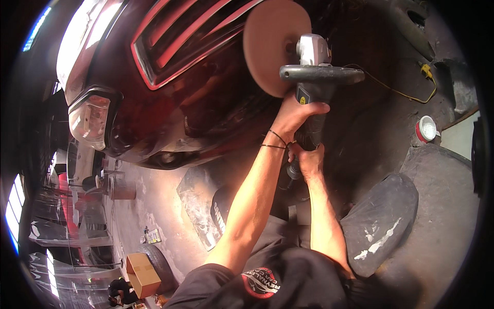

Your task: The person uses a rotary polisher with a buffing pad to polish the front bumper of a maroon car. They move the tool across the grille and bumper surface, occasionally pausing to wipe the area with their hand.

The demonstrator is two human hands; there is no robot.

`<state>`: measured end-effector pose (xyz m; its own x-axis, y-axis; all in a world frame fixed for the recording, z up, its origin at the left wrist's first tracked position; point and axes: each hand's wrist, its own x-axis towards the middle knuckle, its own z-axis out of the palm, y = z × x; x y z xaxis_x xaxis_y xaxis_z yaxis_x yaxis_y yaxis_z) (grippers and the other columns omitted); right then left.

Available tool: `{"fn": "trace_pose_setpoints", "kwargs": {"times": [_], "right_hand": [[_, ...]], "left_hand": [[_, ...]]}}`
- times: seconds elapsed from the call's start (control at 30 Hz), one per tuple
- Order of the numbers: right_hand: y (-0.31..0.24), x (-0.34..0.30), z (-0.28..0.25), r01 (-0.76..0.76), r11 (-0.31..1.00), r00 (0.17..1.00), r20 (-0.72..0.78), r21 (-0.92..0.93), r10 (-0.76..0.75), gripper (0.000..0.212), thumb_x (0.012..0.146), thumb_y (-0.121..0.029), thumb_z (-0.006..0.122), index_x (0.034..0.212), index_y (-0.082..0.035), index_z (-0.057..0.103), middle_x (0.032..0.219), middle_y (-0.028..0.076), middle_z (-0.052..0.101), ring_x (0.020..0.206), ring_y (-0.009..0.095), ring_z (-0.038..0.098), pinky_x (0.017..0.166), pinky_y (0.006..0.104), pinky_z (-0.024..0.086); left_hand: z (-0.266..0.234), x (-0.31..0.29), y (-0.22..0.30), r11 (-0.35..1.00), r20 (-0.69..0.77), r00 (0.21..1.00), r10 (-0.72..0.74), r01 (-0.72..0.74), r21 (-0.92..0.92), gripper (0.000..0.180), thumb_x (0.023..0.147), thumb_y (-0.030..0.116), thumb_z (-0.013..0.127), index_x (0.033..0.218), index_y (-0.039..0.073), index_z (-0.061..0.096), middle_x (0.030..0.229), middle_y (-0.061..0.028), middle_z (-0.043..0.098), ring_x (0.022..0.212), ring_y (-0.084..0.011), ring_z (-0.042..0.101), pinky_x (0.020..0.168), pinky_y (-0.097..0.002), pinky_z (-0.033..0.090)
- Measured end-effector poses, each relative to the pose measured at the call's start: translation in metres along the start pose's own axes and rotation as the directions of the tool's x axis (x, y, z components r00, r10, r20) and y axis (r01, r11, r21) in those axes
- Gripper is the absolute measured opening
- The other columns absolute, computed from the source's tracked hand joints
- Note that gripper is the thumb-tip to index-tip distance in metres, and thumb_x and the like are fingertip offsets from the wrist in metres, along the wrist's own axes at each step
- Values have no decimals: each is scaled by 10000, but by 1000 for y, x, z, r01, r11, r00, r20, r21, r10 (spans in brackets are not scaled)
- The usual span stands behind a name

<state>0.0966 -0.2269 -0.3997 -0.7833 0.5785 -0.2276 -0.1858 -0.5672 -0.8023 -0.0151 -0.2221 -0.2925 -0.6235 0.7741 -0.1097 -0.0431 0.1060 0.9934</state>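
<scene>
Both my hands hold a rotary polisher with a large, round, tan pad. My left hand wraps round the dark body just behind the head, thumb stretched across it. Behind it, my right hand is closed round the rear grip. A black loop handle sticks out near the head, with no hand on it. The pad stands edge-on beside the dark red, glossy front of a car; whether it touches the paint I cannot tell. The car's grille and a lamp show at left.
A yellow cord lies on the floor at far right, near a red-and-white can. My bent knee has white smears. At lower left are a cardboard box, a tire and another person.
</scene>
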Motion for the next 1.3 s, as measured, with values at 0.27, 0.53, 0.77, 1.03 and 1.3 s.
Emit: {"fn": "trace_pose_setpoints", "kwargs": {"times": [0.27, 0.53, 0.77, 1.03, 1.3], "right_hand": [[90, -48, 2, 29, 988, 995, 101, -151, -13, 317, 813, -81, 854, 1110, -2, 778, 1065, 75, 813, 1003, 148, 747, 876, 339, 582], [-15, -66, 14, 448, 645, 862, 491, -619, -127, 310, 748, -197, 879, 978, -77, 709, 906, 213, 747, 896, 436, 734, 725, 458, 611], [-114, -88, 28, 492, 445, 867, 469, -748, -170, 290, 719, -178, 879, 898, -90, 669, 785, 165, 729, 791, 412, 736, 660, 465, 589], [-135, -91, -25, 262, 520, 964, 192, -813, -186, 363, 676, -68, 867, 1005, -10, 724, 894, 219, 767, 923, 417, 769, 758, 405, 602], [-128, -77, -70, -5, 678, 987, -114, -735, -115, 339, 745, -64, 816, 1059, 41, 747, 958, 135, 811, 911, 185, 767, 815, 354, 581]], "left_hand": [[-79, -114, -127, 991, -152, 981, 121, -128, -40, 521, 900, 103, 840, 1385, -3, 683, 1275, -143, 761, 1178, -240, 714, 1055, -379, 557], [-43, -182, -56, 763, -396, 831, 391, -533, -366, 883, 767, 394, 881, 1485, 73, 482, 1222, -142, 606, 1154, -337, 600, 1072, -495, 483], [-18, -164, -9, 496, -392, 801, 453, -592, -635, 814, 783, 447, 806, 1449, 79, 516, 1234, -150, 609, 1141, -350, 604, 1072, -503, 486], [42, -123, -5, 658, -201, 957, 209, -290, -695, 717, 800, 343, 805, 1401, 53, 544, 1221, -162, 625, 1136, -320, 662, 972, -455, 583], [79, -60, -5, 772, -87, 982, 167, -185, -608, 476, 844, 275, 778, 1178, -40, 652, 1005, -147, 711, 898, -250, 736, 758, -399, 630]]}}
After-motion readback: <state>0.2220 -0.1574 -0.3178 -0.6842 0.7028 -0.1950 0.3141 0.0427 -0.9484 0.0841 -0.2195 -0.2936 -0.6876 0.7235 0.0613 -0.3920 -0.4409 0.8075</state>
